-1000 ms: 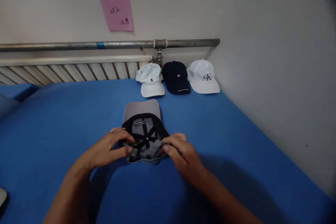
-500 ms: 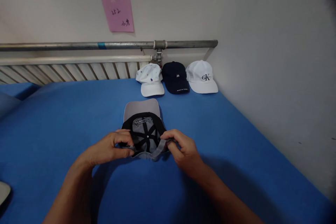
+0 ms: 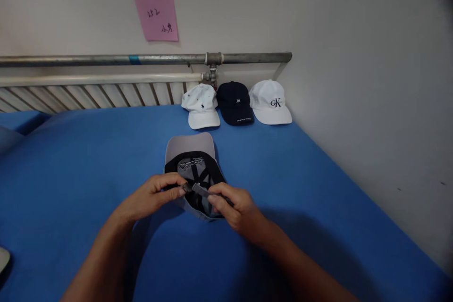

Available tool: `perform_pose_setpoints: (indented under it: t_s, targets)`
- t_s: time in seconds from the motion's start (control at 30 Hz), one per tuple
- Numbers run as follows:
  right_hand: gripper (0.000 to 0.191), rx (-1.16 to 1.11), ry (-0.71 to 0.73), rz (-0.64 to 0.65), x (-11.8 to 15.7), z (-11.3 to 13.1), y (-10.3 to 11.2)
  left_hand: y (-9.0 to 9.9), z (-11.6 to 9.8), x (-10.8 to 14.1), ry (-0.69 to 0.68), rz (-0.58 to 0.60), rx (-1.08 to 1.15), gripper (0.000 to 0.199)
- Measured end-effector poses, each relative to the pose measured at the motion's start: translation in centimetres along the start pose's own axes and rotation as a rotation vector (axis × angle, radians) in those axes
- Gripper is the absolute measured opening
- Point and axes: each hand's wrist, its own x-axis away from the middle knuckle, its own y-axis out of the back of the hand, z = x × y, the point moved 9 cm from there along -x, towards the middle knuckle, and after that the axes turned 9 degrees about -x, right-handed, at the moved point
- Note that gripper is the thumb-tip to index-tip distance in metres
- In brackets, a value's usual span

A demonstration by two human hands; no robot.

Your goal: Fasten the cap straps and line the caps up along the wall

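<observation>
Here, grey cap [image 3: 191, 145] lies inside up on blue sheet [image 3: 106, 151], brim pointing away. Right hand [image 3: 236, 205] pinches strap [image 3: 201, 190], fingers closed; strap's free end slants up leftward, just beside dark tab [image 3: 187, 188] in left hand's [image 3: 155, 194] closed pinch.

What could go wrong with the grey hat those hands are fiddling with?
The strap might slip away, because the right hand only pinches it. Its tip could also miss the small dark piece in the left hand. And a hard tug might slide the grey hat along the blue cover, since neither hand seems to press it down.
</observation>
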Motion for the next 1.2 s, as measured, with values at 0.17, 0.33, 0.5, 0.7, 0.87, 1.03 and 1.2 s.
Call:
perform_pose_setpoints:
  t_s: [0.17,0.33,0.5,0.7,0.87,1.03,1.2]
  targets:
    - [0.021,-0.108,-0.074,0.022,-0.1,-0.8,-0.4,-0.9,-0.1,-0.2,-0.001,0.032,0.011,0.023]
    - [0.014,-0.32,-0.178,-0.073,-0.4,-2.6,-0.4,-1.7,-0.2,-0.4,-0.023,0.074,0.014,0.023]
    - [0.009,-0.492,-0.282,-0.124,-0.7,-4.6,-1.3,-2.9,-0.1,-0.9,0.001,0.096,0.058,0.019]
    - [0.011,-0.454,-0.394,-0.117,-0.4,-5.6,-1.7,-3.7,-0.7,-1.1,0.007,0.08,0.118,0.014]
    - [0.01,-0.481,-0.429,-0.082,-0.3,-5.5,-2.0,-4.0,-1.2,-1.1,0.008,0.088,0.168,0.009]
    - [0.011,-0.552,-0.409,-0.138,-0.4,-5.6,-2.0,-3.7,-1.2,-1.0,0.036,0.096,0.17,0.009]
    - [0.015,-0.574,-0.4,-0.148,-0.4,-5.4,-1.9,-3.5,-0.8,-1.1,0.053,0.06,0.193,0.012]
